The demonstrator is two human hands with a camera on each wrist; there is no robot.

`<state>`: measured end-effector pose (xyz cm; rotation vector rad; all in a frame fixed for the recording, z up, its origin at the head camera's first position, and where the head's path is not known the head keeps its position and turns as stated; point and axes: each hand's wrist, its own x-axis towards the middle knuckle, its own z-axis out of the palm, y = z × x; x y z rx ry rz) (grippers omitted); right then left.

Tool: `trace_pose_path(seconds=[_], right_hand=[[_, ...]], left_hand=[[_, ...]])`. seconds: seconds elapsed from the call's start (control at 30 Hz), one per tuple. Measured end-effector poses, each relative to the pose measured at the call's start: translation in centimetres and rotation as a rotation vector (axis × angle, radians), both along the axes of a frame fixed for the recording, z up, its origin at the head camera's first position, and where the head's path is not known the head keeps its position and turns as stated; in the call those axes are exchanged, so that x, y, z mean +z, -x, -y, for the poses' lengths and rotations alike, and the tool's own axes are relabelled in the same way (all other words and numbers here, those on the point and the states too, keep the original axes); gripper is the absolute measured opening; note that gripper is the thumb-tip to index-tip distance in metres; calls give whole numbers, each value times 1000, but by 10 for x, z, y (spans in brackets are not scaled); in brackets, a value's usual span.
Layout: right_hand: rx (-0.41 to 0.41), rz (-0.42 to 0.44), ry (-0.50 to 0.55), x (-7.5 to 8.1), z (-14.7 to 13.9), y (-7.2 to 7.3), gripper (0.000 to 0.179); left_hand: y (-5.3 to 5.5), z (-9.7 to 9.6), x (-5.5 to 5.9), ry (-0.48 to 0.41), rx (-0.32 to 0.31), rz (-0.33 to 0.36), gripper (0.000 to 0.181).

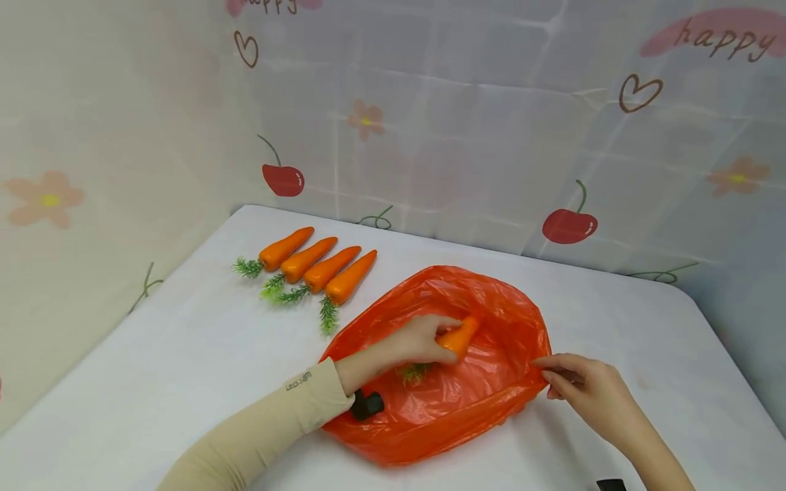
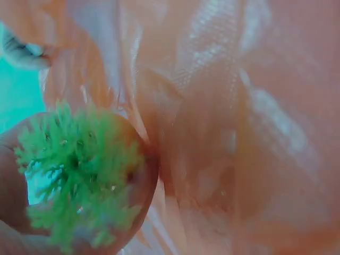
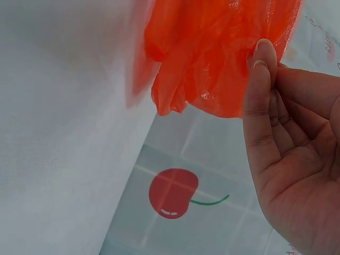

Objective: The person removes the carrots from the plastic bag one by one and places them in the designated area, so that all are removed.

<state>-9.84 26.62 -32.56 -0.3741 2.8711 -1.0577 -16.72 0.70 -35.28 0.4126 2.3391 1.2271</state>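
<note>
An orange plastic bag (image 1: 430,423) lies spread wide at its mouth on the table. Inside the mouth, my left hand (image 1: 424,339) grips an orange carrot (image 1: 462,337) with its tip pointing away and to the right. The carrot's green leaves (image 2: 79,175) hang below the hand, large and blurred in the left wrist view. At the bag's right edge, my right hand (image 1: 586,389) pinches the rim between thumb and fingers. The right wrist view shows that pinch (image 3: 263,58) up close.
Several carrots (image 1: 350,278) lie side by side behind and left of the bag, leaves toward the near left. They rest on a white-covered table (image 1: 196,354). A printed curtain (image 1: 442,136) with cherries and flowers stands behind it.
</note>
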Motion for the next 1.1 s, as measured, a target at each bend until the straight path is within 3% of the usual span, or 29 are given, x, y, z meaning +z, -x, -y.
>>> trace_pose_path(seconds=[0.2,0.5,0.7,0.9,1.1], right_hand=[[-7,10,-3,0,-2,-1,21],[-19,21,7,-1,-2,-1,21],[-25,37,17,-2,-1,-1,20],[-33,43,5,-2,0,-1,21],[-28,38,13,-4,-1,0,21]], left_hand=[[1,15,5,-198,25,225,52],[-1,33,8,-443,15,405,47],[-10,54,14,-505,-37,408,47],[-15,76,21,-527,-45,373,48],[-14,102,29,-576,13,305,48]])
